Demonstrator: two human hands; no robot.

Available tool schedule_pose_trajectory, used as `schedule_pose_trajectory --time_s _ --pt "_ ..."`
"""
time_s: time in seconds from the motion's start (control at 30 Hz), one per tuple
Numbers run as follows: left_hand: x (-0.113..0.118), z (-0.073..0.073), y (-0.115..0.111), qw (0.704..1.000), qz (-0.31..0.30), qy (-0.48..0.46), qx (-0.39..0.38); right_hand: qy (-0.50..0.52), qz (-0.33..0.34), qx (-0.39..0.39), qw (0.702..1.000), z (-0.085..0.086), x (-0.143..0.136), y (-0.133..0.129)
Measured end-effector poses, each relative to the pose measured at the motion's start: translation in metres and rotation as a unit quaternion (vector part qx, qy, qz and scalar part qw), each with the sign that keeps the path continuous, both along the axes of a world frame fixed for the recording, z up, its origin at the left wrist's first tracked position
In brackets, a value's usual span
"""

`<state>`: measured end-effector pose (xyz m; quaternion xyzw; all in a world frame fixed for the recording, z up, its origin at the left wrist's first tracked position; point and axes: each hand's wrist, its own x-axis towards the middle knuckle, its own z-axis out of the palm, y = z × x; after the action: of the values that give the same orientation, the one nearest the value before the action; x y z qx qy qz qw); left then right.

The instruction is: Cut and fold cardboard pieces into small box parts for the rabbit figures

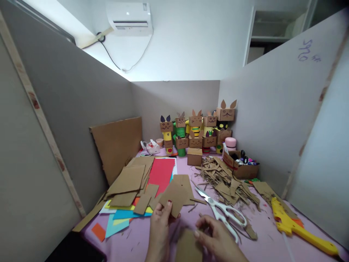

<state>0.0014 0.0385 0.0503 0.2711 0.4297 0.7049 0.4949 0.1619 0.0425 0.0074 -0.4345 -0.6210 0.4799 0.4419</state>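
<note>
My left hand [161, 225] grips a flat cardboard piece [174, 196], its thumb on the lower edge. To its right my right hand [214, 233] has its thumb and fingers drawn together beside another cardboard piece [189, 245] at the bottom edge; what lies between them, if anything, is too blurred to tell. White-handled scissors [220, 207] lie open on the pink cloth just beyond my right hand. Behind the held piece rests a larger cardboard piece [187, 183].
Cardboard sheets [131, 180] and coloured paper [162, 173] are stacked at the left. Cardboard scraps [220, 178] are heaped at the right, near a box of markers [244, 167] and a yellow glue gun [289, 222]. Cardboard figures [195, 122] stand at the back.
</note>
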Motion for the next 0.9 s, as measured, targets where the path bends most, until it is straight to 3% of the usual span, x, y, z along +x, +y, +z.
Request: schedule_pose_trajectory --time_s 0.1,0.23,0.4,0.47,0.57,0.67,0.9 --pt "0.004 0.001 -0.004 1.000 -0.021 0.007 -0.006 -0.035 -0.065 0.060 0.995 0.007 0.006 0.003" --pt "0.006 -0.008 -0.004 0.995 -0.084 0.051 0.010 -0.040 -0.028 0.054 0.997 0.015 0.004 0.003" --pt "0.008 -0.019 -0.002 0.990 -0.107 0.090 0.021 -0.134 -0.048 0.083 0.986 0.019 0.009 0.004" --pt "0.008 -0.020 -0.001 0.991 -0.101 0.084 -0.001 -0.193 -0.097 0.100 0.971 0.019 0.022 0.008" --pt "0.008 -0.020 0.000 0.994 -0.079 0.069 -0.029 -0.325 -0.171 0.110 0.924 0.016 0.045 0.016" --pt "0.007 -0.021 0.001 0.995 -0.065 0.070 -0.027 -0.420 -0.163 0.114 0.885 0.009 0.056 0.020" --pt "0.006 -0.023 0.001 0.996 -0.047 0.075 -0.013 -0.477 -0.159 0.098 0.859 0.003 0.053 0.021"
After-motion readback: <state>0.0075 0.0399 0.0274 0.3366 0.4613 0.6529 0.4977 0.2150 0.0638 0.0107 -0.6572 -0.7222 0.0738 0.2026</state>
